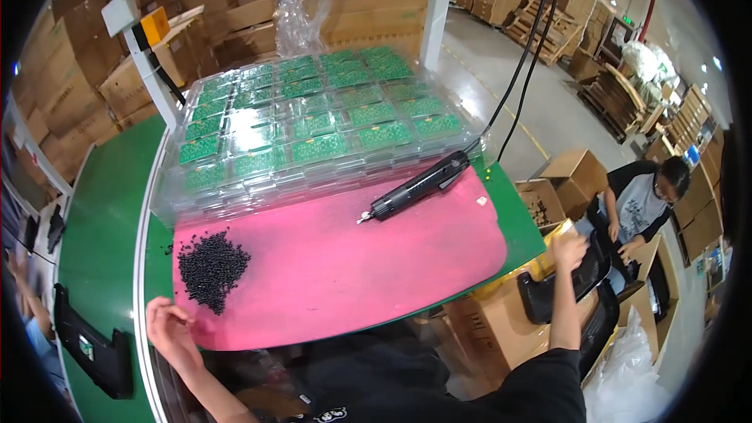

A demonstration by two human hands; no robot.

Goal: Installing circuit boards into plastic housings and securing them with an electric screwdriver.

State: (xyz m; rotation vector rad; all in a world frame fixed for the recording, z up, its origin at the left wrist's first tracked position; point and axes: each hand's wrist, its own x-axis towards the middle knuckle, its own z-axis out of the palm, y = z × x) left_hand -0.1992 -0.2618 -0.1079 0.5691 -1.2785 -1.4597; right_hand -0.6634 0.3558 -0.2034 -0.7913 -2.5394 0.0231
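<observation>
My left hand [174, 335] is at the near left corner of the pink mat [352, 282], fingers loosely bent and apart, with nothing visible in them. Just beyond it lies a heap of small black screws [211, 268]. My right hand [569, 251] is out to the right past the bench edge. Its fingers are closed at the upper edge of a black plastic housing [540, 295], and my forearm hides part of that housing. A black electric screwdriver [419, 186] lies across the back of the mat, its bit pointing left.
Stacked clear trays [313, 164] of green circuit boards [313, 149] stand behind the mat. Another black housing [92, 352] lies on the green strip at left. Cartons [489, 329] stand at right, where another person [642, 204] works. Two black cables [526, 55] hang down.
</observation>
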